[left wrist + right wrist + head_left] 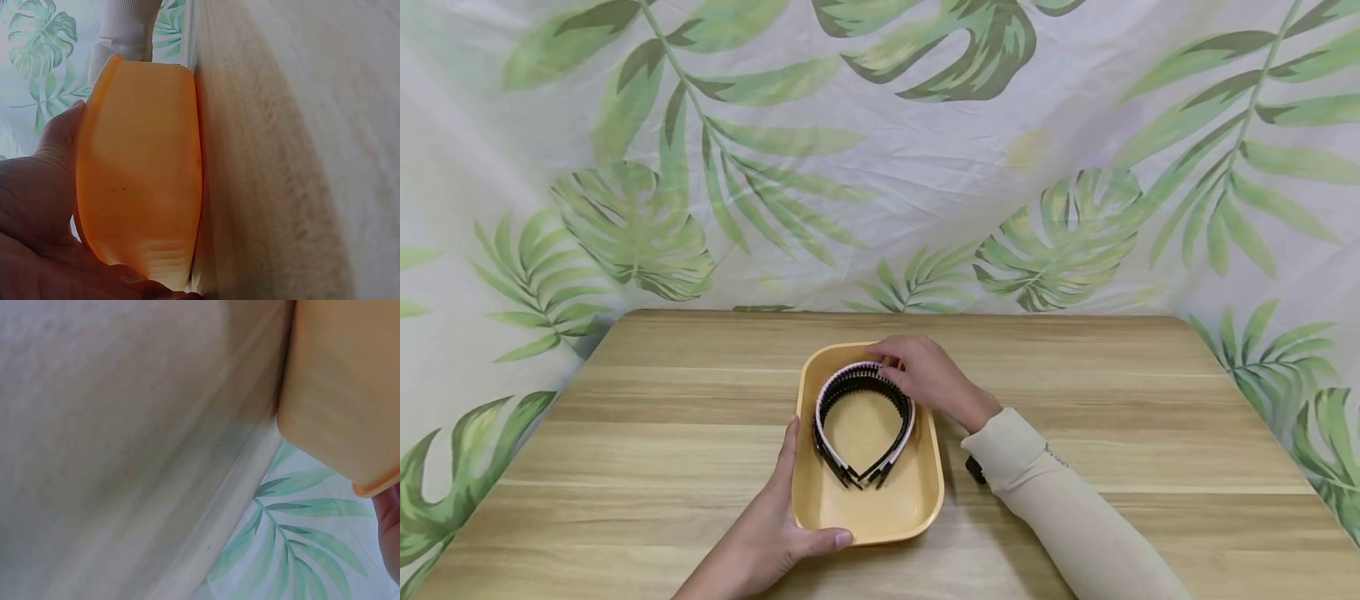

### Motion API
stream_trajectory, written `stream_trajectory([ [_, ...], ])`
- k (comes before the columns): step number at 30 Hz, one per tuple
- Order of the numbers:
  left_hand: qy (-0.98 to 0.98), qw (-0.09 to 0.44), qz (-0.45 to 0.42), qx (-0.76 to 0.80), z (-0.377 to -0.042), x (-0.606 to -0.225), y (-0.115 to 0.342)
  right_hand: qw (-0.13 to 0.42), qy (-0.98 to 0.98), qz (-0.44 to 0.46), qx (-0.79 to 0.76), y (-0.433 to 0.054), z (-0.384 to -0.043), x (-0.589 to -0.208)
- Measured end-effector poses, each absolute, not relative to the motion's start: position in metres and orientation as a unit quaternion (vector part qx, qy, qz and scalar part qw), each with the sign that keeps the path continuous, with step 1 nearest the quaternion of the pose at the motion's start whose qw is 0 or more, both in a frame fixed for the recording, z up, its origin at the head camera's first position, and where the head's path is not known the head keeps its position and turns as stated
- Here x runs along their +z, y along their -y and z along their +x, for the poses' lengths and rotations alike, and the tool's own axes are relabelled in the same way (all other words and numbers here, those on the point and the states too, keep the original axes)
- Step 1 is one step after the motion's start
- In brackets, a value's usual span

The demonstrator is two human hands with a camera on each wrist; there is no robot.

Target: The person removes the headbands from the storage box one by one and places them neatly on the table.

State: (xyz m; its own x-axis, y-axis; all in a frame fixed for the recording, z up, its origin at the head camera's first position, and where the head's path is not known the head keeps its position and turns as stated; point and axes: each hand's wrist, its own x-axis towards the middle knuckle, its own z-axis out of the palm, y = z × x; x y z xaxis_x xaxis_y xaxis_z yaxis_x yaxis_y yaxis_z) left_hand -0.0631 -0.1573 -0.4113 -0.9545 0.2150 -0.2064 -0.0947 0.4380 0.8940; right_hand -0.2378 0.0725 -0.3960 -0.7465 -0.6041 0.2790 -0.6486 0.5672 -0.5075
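A yellow plastic tray (868, 521) with rounded corners and raised sides stands on the table. Several headbands lie nested together inside it: black toothed ones (859, 382) and a pale pink one (819, 421), their ends crossing toward the near side. My left hand (767, 521) grips the tray's near left corner, thumb on the near rim and fingers along the left side. In the left wrist view the tray's outer wall (140, 162) fills the middle. At the far right of the headbands, my right hand (931, 377) pinches them with curled fingers; its fingertips are partly hidden.
The wood-grain table (685, 400) extends to both sides of the tray. A leaf-patterned cloth (925, 183) hangs behind the table's far edge and down both sides. A small black object (975, 469) shows beneath my right cuff.
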Motion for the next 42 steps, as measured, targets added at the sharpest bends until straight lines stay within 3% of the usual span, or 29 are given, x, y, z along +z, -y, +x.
stream_trajectory([
  [21, -0.851, 0.124, 0.049, 0.509, -0.066, -0.413, 0.156, 0.061, 0.880, 0.347, 0.318, -0.076, -0.237, -0.387],
  [42, -0.848, 0.132, 0.043, 0.512, -0.068, -0.412, 0.153, 0.039, 0.871, 0.294, 0.391, -0.089, -0.246, -0.374],
])
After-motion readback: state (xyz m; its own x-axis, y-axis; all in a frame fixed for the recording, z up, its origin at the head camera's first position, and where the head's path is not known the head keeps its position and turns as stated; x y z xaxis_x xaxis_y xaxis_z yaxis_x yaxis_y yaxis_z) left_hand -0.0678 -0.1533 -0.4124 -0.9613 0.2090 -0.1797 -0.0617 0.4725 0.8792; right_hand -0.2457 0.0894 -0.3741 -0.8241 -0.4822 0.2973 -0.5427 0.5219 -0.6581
